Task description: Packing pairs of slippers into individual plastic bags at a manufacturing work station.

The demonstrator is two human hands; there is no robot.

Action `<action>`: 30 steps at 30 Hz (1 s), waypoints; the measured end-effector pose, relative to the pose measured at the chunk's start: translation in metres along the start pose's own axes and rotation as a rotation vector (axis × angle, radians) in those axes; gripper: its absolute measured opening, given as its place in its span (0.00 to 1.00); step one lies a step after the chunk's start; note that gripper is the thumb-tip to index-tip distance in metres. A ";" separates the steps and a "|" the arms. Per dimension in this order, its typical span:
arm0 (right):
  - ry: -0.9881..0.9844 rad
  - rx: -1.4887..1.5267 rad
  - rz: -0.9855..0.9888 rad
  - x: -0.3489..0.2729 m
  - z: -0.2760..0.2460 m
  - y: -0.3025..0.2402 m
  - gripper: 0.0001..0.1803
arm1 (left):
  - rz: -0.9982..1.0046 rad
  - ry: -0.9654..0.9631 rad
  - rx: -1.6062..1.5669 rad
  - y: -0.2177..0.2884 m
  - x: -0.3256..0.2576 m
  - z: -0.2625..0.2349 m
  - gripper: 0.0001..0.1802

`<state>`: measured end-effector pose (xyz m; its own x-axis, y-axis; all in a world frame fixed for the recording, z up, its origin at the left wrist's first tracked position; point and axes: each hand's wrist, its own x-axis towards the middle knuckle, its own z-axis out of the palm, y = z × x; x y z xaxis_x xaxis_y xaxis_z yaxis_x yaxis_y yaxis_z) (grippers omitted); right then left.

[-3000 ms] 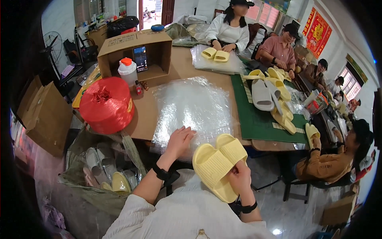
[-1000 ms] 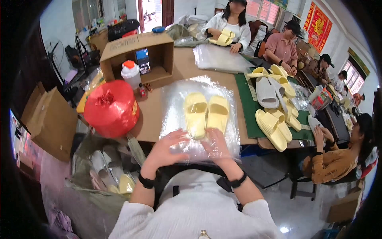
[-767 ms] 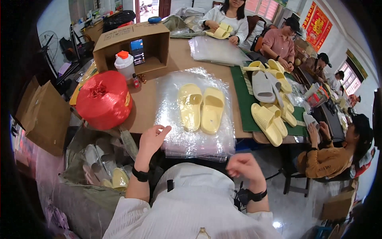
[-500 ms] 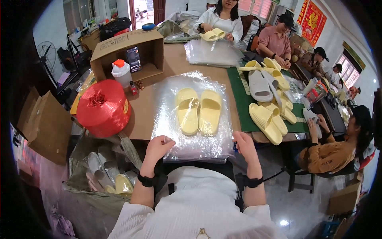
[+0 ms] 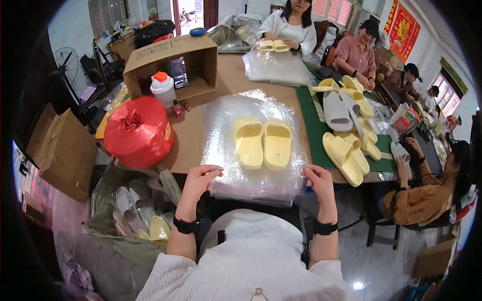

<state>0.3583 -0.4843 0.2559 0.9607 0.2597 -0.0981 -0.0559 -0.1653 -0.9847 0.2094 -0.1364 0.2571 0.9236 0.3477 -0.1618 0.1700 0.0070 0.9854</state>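
Ok, both sides held now: right hand (image 5: 321, 182) joins left hand (image 5: 199, 182) pinching the clear flat plastic bag (image 5: 256, 184), 2 pale-yellow chunky slippers (image 5: 250, 150) lying untouched.

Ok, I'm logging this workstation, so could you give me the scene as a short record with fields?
Left hand: at near-left edge of stacked clear plastic bags, grip unclear
Right hand: at the stack's right edge, grip unclear
On stack: pale-yellow open-toed slippers, side by side; whether bagged unclear
Left of stack: round red twine bundle; white bottle with orange cap
Right of stack: flat green mat bearing more yellow slippers and grey slippers
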 end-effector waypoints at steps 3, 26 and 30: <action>0.056 0.130 -0.097 0.004 0.004 0.003 0.10 | 0.128 0.065 -0.064 0.006 0.002 0.008 0.10; 0.151 0.638 -0.063 0.009 0.051 0.049 0.27 | 0.240 0.282 0.084 -0.065 0.054 0.051 0.33; 0.119 0.480 -0.107 0.011 0.060 0.042 0.38 | 0.101 0.192 0.169 -0.057 0.072 0.044 0.44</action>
<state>0.3502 -0.4316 0.2052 0.9906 0.1369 -0.0037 -0.0478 0.3199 -0.9463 0.2817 -0.1530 0.1869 0.8594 0.5102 -0.0344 0.1501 -0.1872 0.9708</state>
